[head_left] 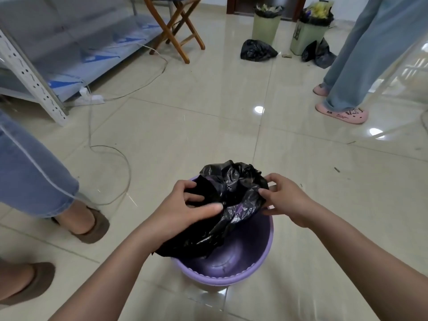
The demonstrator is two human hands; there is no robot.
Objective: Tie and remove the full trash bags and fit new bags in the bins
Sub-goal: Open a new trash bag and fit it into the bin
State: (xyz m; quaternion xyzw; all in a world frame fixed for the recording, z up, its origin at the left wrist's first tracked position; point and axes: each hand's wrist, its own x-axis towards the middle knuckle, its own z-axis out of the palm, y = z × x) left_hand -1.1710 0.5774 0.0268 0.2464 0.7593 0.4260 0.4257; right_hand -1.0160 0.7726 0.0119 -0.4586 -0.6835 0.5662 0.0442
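While hovering over the purple bin [231, 278], left hand [185, 205] gripping black bag [231, 193] at nine o'clock, right hand [283, 200] pinching its three o'clock edge.

Left hand [185, 205], right hand [281, 200] grip black bag [231, 198] over purple bin [231, 278].

The glossy tiled floor [185, 140] bears a purple bin [231, 278] at six o'clock, two green bins [264, 28] with loose black bags [257, 50] at one o'clock, a folding chair [178, 26] at twelve.
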